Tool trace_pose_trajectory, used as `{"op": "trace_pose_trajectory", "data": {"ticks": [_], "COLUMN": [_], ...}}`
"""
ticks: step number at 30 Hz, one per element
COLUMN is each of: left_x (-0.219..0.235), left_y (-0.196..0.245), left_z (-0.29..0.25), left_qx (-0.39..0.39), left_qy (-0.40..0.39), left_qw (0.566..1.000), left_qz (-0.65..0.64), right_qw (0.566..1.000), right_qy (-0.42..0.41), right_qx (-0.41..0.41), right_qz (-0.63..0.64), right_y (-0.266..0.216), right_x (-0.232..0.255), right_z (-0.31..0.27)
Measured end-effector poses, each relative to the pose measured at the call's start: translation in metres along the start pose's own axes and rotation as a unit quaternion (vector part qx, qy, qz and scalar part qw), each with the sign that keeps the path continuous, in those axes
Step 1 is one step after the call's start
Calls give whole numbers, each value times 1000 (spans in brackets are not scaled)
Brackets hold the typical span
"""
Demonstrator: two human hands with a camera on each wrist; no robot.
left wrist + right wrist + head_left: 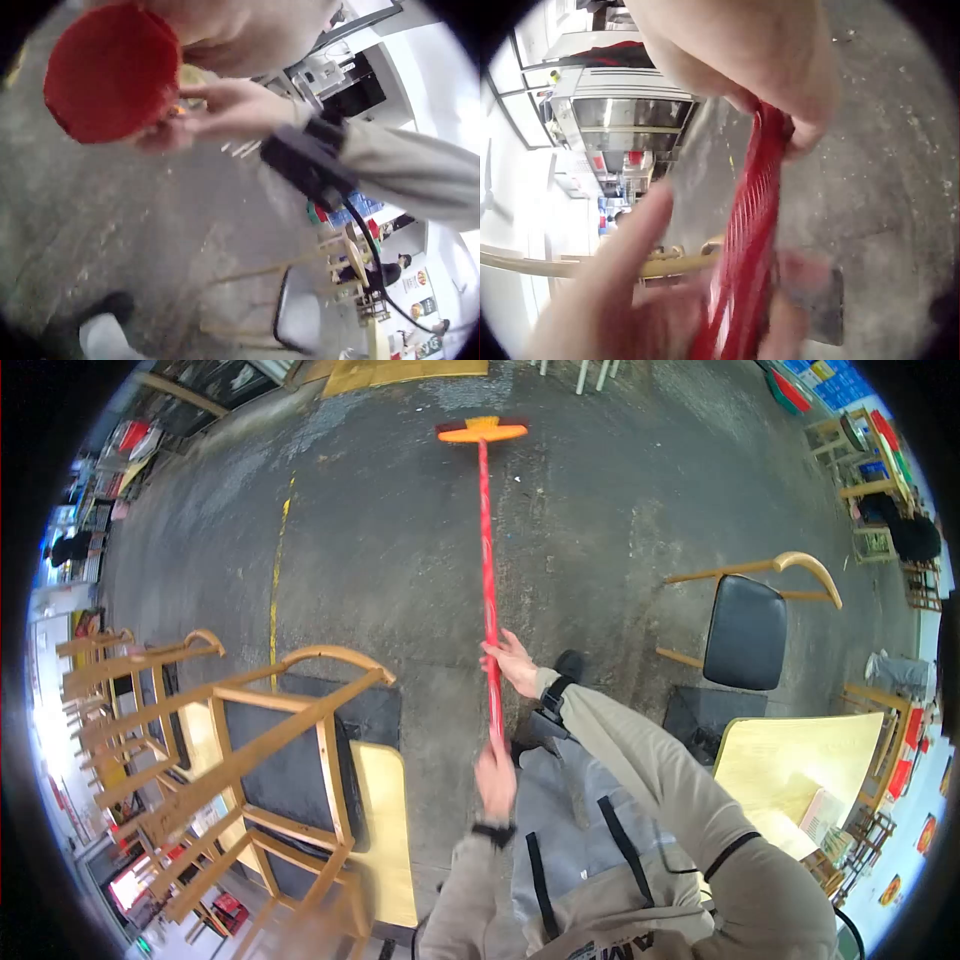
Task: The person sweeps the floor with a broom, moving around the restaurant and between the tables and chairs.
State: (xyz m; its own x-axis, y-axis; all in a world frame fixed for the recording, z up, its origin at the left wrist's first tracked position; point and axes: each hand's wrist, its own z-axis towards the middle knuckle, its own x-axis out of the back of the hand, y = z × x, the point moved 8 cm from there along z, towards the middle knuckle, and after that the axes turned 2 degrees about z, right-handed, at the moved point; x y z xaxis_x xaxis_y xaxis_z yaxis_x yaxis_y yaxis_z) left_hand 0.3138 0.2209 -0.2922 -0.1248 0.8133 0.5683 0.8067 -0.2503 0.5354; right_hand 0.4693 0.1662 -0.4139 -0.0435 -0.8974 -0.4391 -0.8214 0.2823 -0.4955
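Note:
A long red handle [488, 560] runs from an orange broom head [482, 433] on the floor back toward the person's body. Partway along it, the right hand [513, 663] grips the handle. Nearer the body, the left hand [495, 785] holds it by its end. The left wrist view shows the handle's round red end [112, 75] beside the left hand [255, 30], with the right hand [240, 112] beyond. In the right wrist view, the right hand [750, 52] curls round the handle [750, 217]; the left hand [615, 300] is blurred, its thumb raised.
Wooden chairs [327, 760] rest by a pale tabletop [385, 830] at left. A black-seated chair [745, 632] lies on the floor at right, near another pale table [800, 760]. A yellow line [275, 590] marks the grey floor. Stools [583, 375] stand at the far edge.

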Motion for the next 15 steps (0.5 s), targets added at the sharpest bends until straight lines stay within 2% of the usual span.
{"op": "trace_pose_trajectory", "data": {"ticks": [1, 2, 4, 5, 7, 8, 9, 10, 11, 13, 14, 15], "left_x": [-13, -22, -25, -30, -36, -45, -59, -76, -96, -137, -157, -177], "left_y": [34, 70, 138, 155, 207, 218, 224, 227, 227, 235, 237, 237], "left_z": [31, 53, 83, 86, 74, 70, 66, 63, 57, 37, 23, 9], "left_qx": [8, 17, -124, -121, -228, -262, -280, -327, -371, -444, -484, -523], "left_qy": [-39, -78, -16, -17, -25, -18, -54, -66, -79, -145, -156, -168], "left_qw": [999, 996, 981, 981, 952, 941, 929, 913, 896, 858, 835, 810], "left_qz": [-18, -37, 148, 151, 203, 215, 235, 234, 230, 212, 210, 207], "right_qw": [999, 999, 999, 999, 998, 998, 999, 993, 983, 974, 972, 966], "right_qy": [-11, -6, -25, 8, 60, 47, 34, 64, 95, 115, 142, 152], "right_qx": [-43, -41, 25, 54, -21, -17, -11, -16, -23, -60, -82, -57], "right_qz": [-24, -16, 1, -2, -14, -24, -36, -96, -157, -185, -171, -201], "right_y": [-12, -30, -73, -93, -106, -100, -91, -91, -89, -54, -51, -46], "right_x": [2, 9, 29, 51, 92, 119, 145, 170, 191, 235, 240, 249], "right_z": [2, 4, 8, 10, -13, -19, -29, -48, -74, -125, -168, -206]}}
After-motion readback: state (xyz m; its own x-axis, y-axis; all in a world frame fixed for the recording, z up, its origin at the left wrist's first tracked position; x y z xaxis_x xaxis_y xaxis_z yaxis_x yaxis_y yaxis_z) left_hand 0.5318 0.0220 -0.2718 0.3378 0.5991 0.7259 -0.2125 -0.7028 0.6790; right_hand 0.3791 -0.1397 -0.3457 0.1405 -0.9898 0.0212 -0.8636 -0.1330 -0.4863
